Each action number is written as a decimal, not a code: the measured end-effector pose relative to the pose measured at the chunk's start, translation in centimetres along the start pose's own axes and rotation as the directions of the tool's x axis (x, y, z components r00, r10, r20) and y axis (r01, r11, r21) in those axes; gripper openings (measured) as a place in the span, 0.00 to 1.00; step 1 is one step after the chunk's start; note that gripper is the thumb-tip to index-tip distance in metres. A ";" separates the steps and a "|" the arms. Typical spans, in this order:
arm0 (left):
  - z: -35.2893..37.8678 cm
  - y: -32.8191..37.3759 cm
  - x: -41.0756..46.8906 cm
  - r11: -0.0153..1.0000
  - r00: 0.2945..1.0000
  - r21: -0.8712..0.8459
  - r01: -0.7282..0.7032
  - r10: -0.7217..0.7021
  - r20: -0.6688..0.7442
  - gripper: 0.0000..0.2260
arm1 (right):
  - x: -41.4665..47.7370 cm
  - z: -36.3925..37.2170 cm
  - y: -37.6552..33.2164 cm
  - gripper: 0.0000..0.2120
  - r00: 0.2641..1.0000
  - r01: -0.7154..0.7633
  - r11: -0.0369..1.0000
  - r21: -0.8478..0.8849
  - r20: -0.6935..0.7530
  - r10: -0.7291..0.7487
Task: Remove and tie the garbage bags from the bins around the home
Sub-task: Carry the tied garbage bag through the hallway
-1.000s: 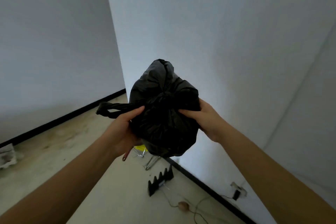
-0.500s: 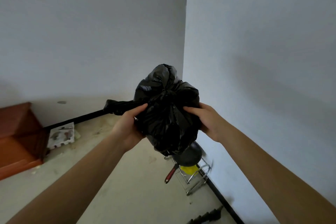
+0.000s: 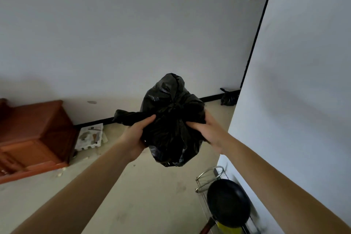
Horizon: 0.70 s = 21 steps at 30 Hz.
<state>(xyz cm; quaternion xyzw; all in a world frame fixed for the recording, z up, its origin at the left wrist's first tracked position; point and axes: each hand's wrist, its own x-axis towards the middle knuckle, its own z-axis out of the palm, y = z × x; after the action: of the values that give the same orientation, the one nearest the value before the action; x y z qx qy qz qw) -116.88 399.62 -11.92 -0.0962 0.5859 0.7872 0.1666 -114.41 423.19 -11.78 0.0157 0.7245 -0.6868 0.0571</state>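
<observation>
A full black garbage bag (image 3: 171,129) hangs in the air in front of me, its neck gathered into a knot near the top. My left hand (image 3: 135,136) grips its left side, where a twisted tail of plastic sticks out to the left. On the right side, my right hand (image 3: 208,131) grips the bag with fingers pressed into the plastic. A second tied black bag (image 3: 228,98) lies on the floor by the far wall, partly hidden behind the wall corner.
A reddish wooden cabinet (image 3: 32,137) stands at the left, with a white foam tray (image 3: 90,137) on the floor beside it. A wire rack (image 3: 207,180) holding a black frying pan (image 3: 228,202) sits at the lower right against the white wall (image 3: 294,100).
My view has swung to the left: the cabinet, tray and the far bag have come into sight and the pan has shifted to the lower right. Both hands keep hold of the bag.
</observation>
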 end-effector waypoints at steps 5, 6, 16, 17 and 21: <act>-2.0 2.0 13.8 0.999 0.999 0.048 0.014 -0.016 0.045 0.18 | 12.2 0.4 1.8 0.30 0.994 0.060 0.995 -0.082 -0.085 -0.067; -2.3 2.6 16.6 0.997 0.999 0.076 0.012 -0.016 0.048 0.18 | 14.7 0.4 1.8 0.31 0.993 0.063 0.993 -0.101 -0.093 -0.073; -0.9 11.4 40.1 0.753 0.879 0.503 -0.424 0.210 0.427 0.41 | 34.3 -3.1 -0.8 0.56 0.963 0.078 0.920 -0.385 -0.211 -0.169; -0.4 11.5 41.4 0.702 0.854 0.530 -0.475 0.224 0.469 0.40 | 35.1 -3.8 -0.8 0.58 0.961 0.058 0.909 -0.413 -0.224 -0.163; 3.6 11.6 49.6 0.328 0.732 0.654 -0.681 0.285 0.619 0.36 | 40.6 -8.8 -0.1 0.55 0.942 0.027 0.817 -0.576 -0.258 -0.214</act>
<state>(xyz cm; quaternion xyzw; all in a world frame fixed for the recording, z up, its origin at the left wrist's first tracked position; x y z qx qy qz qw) -167.01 407.47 -17.68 0.3437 0.8461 0.4036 0.0559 -155.30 429.70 -15.50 0.0595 0.8940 -0.4327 -0.0998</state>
